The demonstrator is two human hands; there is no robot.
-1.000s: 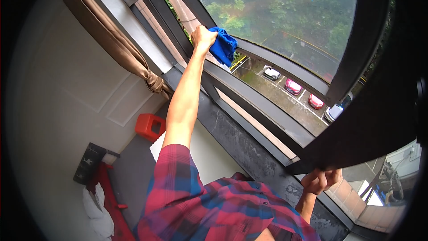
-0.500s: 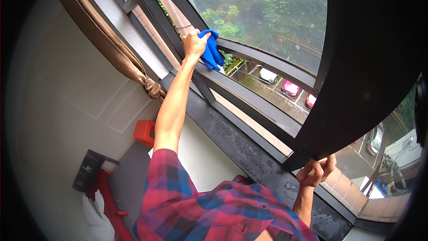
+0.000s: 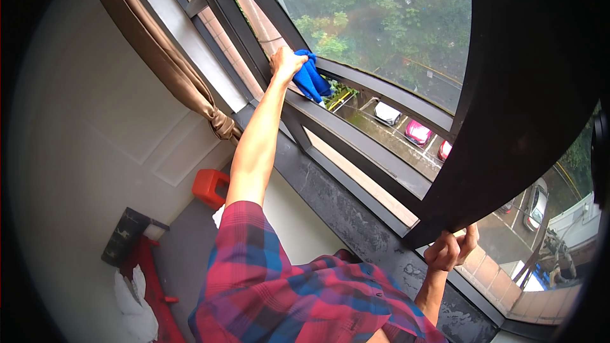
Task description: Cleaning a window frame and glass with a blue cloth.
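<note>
My left hand [image 3: 285, 65] is stretched out to the window, closed on a bright blue cloth [image 3: 311, 79] that hangs over the dark lower frame at the opening's left corner. An opened window sash [image 3: 387, 92] with a dark frame tilts outward just past the cloth. At the lower right, my right hand [image 3: 450, 248] has its fingers curled against the bottom edge of a wide dark window post [image 3: 483, 171]. Whether those fingers grip the post's edge or something small is partly hidden.
A dark, stained sill [image 3: 330, 200] runs below the window. A tied brown curtain [image 3: 171, 70] hangs on the left. Beneath it stand a red plastic container [image 3: 210, 187], a red object [image 3: 149, 279] and a black box-like item [image 3: 130, 238]. Parked cars [image 3: 418, 132] show far below outside.
The view has shifted slightly, so the window sits a little lower and further right. My left hand still holds the blue cloth near the same frame corner; my right hand stays at the post.
</note>
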